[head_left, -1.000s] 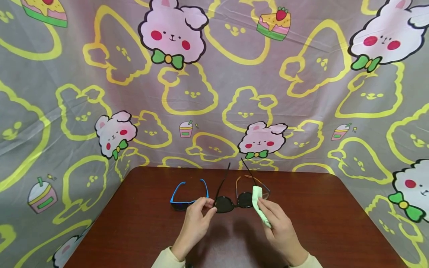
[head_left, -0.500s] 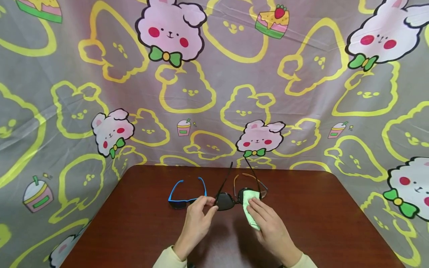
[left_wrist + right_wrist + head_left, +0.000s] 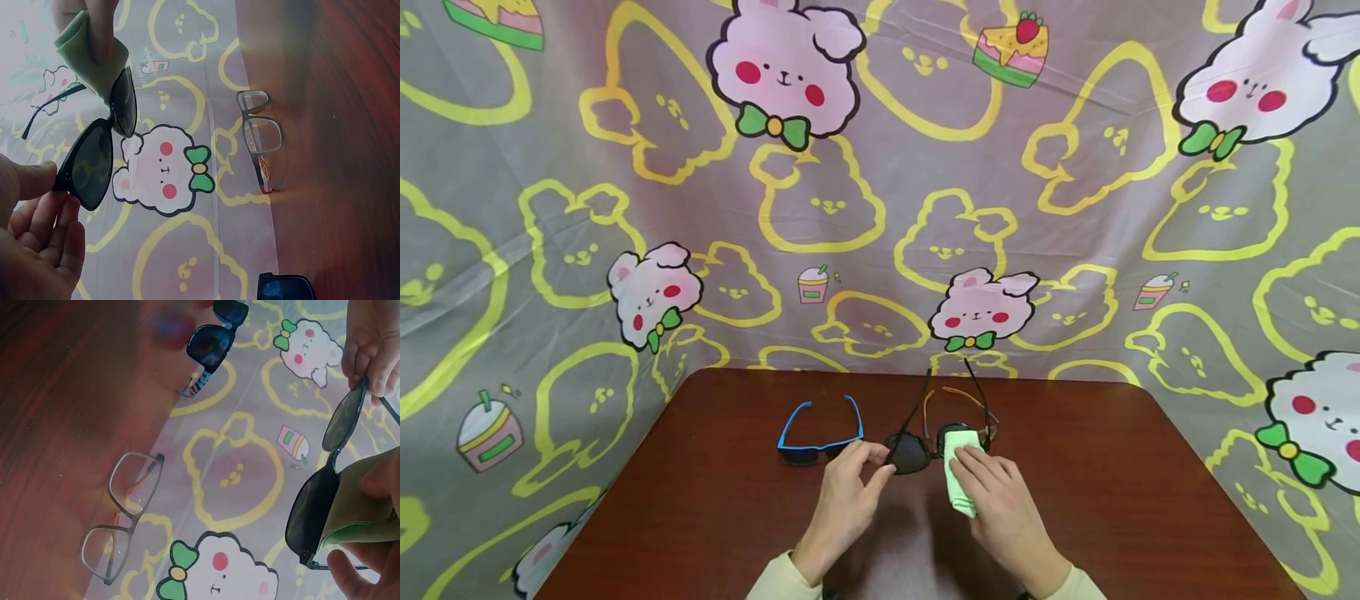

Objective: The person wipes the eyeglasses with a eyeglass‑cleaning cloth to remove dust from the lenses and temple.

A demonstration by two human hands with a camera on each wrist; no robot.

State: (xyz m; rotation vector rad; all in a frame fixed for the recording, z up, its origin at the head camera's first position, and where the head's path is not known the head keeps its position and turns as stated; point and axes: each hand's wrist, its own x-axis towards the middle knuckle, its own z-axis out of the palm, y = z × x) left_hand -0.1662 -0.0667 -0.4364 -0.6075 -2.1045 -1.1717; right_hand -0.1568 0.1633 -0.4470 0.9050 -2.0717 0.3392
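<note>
Black sunglasses [image 3: 908,453] are held up above the table with their temples unfolded and pointing away. My left hand [image 3: 847,500] pinches them at the left hinge corner between thumb and fingers, as the left wrist view also shows. A folded light green cloth [image 3: 959,475] is in my right hand [image 3: 1006,510], whose fingers press it over the right lens. In the right wrist view the cloth [image 3: 362,503] wraps behind that lens [image 3: 312,512], with the thumb close to its lower corner.
Blue-framed sunglasses [image 3: 820,447] rest on the brown table [image 3: 700,500] at the left, temples unfolded. Clear glasses [image 3: 264,134] with orange-brown temples stand on the table behind the held pair. A patterned curtain [image 3: 880,183] surrounds the table's back and sides.
My right hand has brought the cloth leftward from the outer edge of the sunglasses onto the right lens. The sunglasses have turned slightly, and my left hand keeps its pinch.
</note>
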